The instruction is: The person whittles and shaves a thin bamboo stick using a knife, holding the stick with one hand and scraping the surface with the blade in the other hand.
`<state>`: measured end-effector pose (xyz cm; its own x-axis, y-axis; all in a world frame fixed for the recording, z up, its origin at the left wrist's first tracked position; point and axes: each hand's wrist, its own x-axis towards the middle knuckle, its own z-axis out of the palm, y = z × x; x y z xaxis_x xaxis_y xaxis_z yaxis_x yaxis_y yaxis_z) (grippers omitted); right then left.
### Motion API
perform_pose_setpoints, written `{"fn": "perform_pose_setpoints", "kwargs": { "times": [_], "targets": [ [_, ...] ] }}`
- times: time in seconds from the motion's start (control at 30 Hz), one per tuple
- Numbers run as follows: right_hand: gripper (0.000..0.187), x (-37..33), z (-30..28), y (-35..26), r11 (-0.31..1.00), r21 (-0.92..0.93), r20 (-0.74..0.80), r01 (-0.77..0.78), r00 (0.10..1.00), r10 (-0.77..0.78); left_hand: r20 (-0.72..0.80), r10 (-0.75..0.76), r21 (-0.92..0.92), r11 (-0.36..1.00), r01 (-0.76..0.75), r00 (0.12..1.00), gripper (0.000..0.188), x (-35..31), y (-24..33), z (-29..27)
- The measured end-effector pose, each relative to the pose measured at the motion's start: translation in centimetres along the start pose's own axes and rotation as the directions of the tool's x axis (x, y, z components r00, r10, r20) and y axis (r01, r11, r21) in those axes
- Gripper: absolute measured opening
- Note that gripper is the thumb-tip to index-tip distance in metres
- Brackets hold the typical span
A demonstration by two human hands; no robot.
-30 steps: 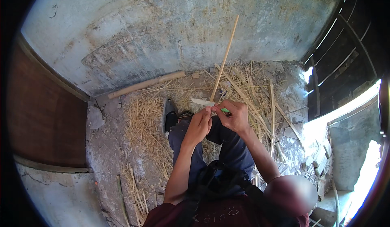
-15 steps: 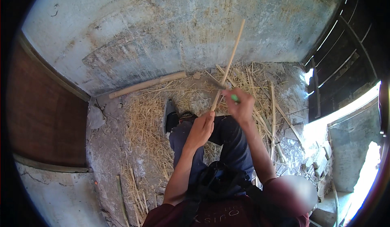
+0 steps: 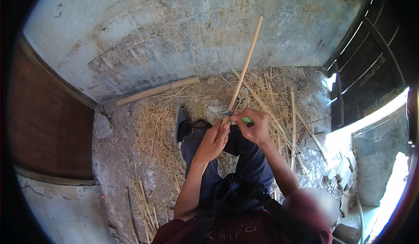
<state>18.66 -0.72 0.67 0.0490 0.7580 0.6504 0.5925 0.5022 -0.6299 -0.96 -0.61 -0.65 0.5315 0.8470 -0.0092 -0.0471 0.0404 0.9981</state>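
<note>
A: What lies along the floor's [image 3: 115,165] far edge?

B: A thick tan pole [image 3: 159,90], left of the middle, near the foot of the stained grey-blue wall [image 3: 174,34].

A: And at the left edge?

B: A dark brown panel [image 3: 52,121] stands there, with a flat grey slab [image 3: 103,127] just beside it, toward the far left corner.

A: What's spread in between?

B: Loose straw-coloured shavings [image 3: 152,143]. A long pale strip [image 3: 293,126] lies toward the right.

A: The right edge?

B: Grey rubble [image 3: 345,174] in bright light, below a dark slatted panel [image 3: 371,56] with daylight in its gaps.
</note>
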Motion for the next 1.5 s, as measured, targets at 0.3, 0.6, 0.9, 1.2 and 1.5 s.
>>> {"fn": "perform_pose_setpoints", "kwargs": {
  "times": [0.3,0.6,0.9,1.2,1.5],
  "targets": [
    [0.016,-1.7,-0.3,-2.8,0.987,0.051,0.079,0.150,0.985,-0.154,-0.202,0.033,0.312,0.950,0.032,0.979,0.032,-5.4,1.8,1.4],
    [0.018,-4.3,2.4,-4.0,0.986,0.066,0.240,0.151,0.957,-0.163,-0.426,0.041,0.567,0.791,0.231,0.904,0.024,-10.5,0.0,1.6],
    [0.019,-3.2,2.8,-3.4,0.992,0.028,0.214,0.121,0.969,-0.124,-0.465,0.108,0.656,0.709,0.260,0.879,0.023,-8.5,-1.1,2.2],
    [0.018,-0.9,2.2,-1.0,1.000,0.007,0.093,0.016,0.996,-0.016,-0.441,0.149,0.713,0.657,0.245,0.885,0.023,-8.4,-1.2,3.1],
    [0.015,-1.0,1.8,-3.1,0.998,0.048,0.172,0.049,0.984,-0.057,-0.474,0.081,0.671,0.678,0.300,0.877,0.022,-11.2,-0.4,2.6]
  ]
}}
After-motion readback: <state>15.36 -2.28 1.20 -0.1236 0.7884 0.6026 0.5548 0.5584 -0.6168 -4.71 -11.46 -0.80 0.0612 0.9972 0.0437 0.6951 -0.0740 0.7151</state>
